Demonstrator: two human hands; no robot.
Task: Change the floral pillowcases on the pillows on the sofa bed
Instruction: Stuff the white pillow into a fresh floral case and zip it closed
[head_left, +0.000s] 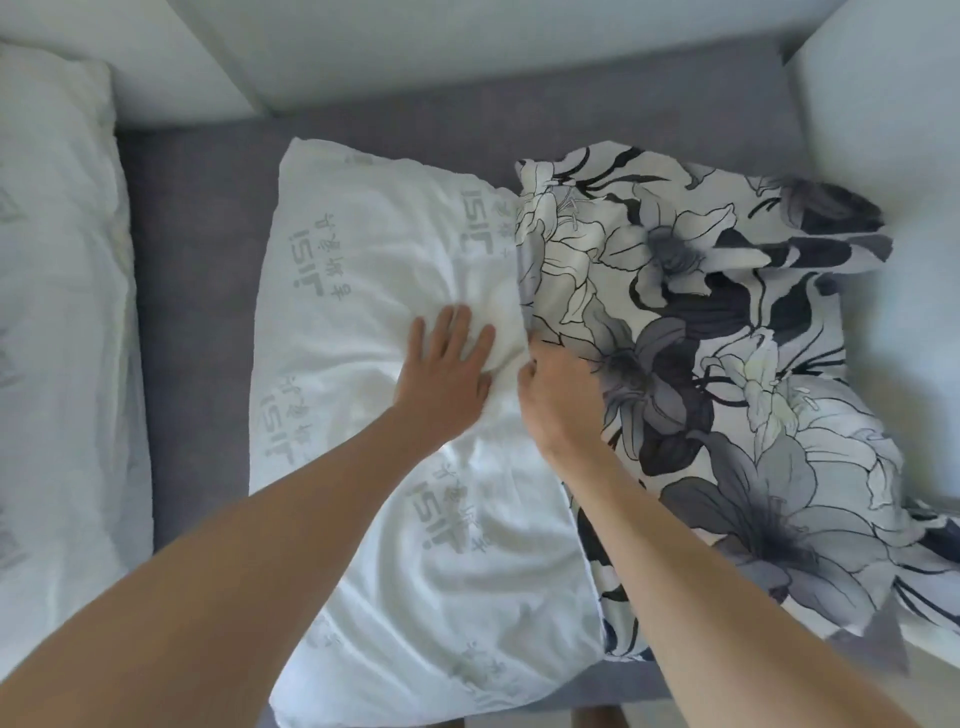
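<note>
- The floral pillowcase (701, 364) — grey, black and cream lilies — covers only the right-hand part of the white pillow (395, 415); its open edge crosses the pillow roughly mid-length, and the rest of the fabric bunches loosely toward the right.
- The pillow itself lies on the grey sofa bed (197, 312), its bare white ticking printed with faint grey lettering and exposed on the left half.
- The left hand (447, 369) rests flat on the bare ticking with fingers spread and nothing grasped — judged to be pinning the pillow so it does not slide along with the case.
- The right hand (558, 400) is closed at the case's open edge, fingers curled into the fabric; it appears to pinch the hem, though the exact hold is hidden under the knuckles.
- The split of work makes sense: one hand anchors, the other pulls the case off toward the right.
- A second bare pillow (57, 260) lies at the far left, well apart, already without a floral case.
- Pale back cushions (415, 47) run behind, and another pale cushion (893, 130) stands at the right, just beside the bunched fabric.
</note>
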